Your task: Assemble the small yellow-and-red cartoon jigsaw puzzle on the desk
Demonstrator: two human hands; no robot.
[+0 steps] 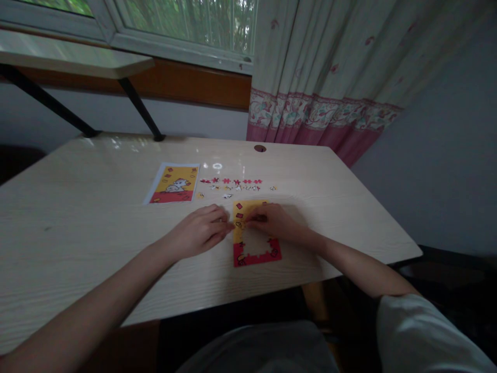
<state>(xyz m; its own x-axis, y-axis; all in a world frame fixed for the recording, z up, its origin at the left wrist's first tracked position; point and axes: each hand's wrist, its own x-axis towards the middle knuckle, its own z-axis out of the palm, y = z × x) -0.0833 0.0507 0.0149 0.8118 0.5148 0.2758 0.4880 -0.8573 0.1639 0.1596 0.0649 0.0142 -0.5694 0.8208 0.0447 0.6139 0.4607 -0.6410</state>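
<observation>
A partly assembled jigsaw puzzle (254, 248), yellow above and red below with a bare gap in its middle, lies on the pale wooden table (77, 223). My left hand (202, 230) rests beside its left edge, fingers curled, fingertips touching the puzzle's border. My right hand (274, 220) lies over the puzzle's upper part, fingers pressed down on the yellow pieces; whether it holds a piece is hidden. Several loose puzzle pieces (233, 184), red and white, lie in rows just beyond the puzzle.
A reference picture card (173, 184) with a white animal on yellow and red lies at the left of the loose pieces. A cable hole (260, 148) sits near the table's far edge. A floral curtain (322, 77) hangs at the back right, a folding shelf (73, 57) under the window.
</observation>
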